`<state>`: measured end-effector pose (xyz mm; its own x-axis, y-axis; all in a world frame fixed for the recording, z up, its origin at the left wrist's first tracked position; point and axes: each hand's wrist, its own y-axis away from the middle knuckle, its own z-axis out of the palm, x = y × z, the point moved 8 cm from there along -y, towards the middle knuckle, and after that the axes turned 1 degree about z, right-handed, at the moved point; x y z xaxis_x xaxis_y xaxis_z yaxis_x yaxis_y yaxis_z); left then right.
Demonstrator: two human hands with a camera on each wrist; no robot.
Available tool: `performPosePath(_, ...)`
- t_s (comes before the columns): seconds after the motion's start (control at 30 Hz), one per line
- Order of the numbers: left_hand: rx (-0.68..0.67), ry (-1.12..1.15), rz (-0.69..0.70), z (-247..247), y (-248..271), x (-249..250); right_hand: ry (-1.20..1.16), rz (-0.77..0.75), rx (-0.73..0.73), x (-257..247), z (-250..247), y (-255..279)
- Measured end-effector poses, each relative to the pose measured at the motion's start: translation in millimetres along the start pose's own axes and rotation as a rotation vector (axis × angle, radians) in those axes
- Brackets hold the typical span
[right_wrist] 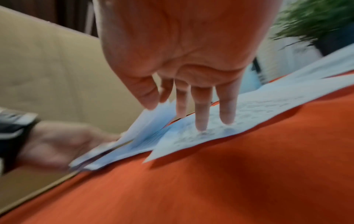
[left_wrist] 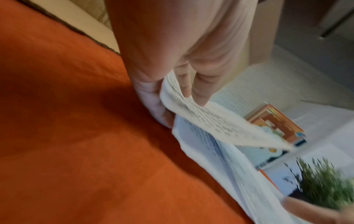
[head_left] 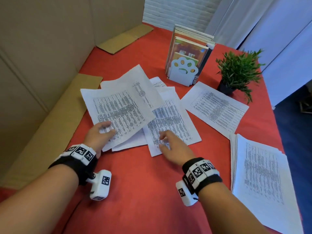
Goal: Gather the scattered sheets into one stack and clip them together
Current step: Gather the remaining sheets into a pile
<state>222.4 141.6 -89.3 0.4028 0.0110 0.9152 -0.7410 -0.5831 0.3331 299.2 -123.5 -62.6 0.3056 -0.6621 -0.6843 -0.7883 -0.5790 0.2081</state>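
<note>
Left hand (head_left: 98,134) pinching lifted sheets (head_left: 118,107), right hand (head_left: 170,146) flat-fingered on another sheet (head_left: 170,122); books (head_left: 187,48) in bookend (head_left: 183,71)

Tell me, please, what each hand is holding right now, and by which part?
The left hand pinches a printed sheet at its near corner. The right hand holds nothing; its straight fingers press on another sheet.
</note>
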Motion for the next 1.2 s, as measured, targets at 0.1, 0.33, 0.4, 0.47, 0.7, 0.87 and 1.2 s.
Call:
performPosePath(0.1,-0.003,-0.048,0.008,2.4,-2.4,-0.4,0.031,0.139,0.352,39.5,-55.7,-5.4)
performPosePath(0.33,0.006,-0.136,-0.009,11.6,2.1,4.9,0.339,0.650,0.210,157.7,-108.6,8.2)
performPosePath(0.4,-0.016,-0.153,-0.010,14.8,2.2,6.6,0.372,0.693,0.149,162.5,-110.0,6.5)
performPosePath(0.47,-0.033,-0.172,-0.013,14.7,4.3,8.9,0.416,0.710,0.139,157.3,-112.2,1.9)
performPosePath(0.7,-0.108,-0.193,-0.003,9.0,18.9,3.9,0.506,0.456,0.228,84.3,-95.5,-5.2)
performPosePath(0.87,-0.177,-0.198,-0.016,0.0,49.6,-11.5,0.543,0.086,0.140,-8.1,-27.5,16.9)
performPosePath(1.2,-0.373,-0.218,-0.080,-3.1,120.5,-55.3,0.086,0.119,-0.023,-39.3,37.7,82.8)
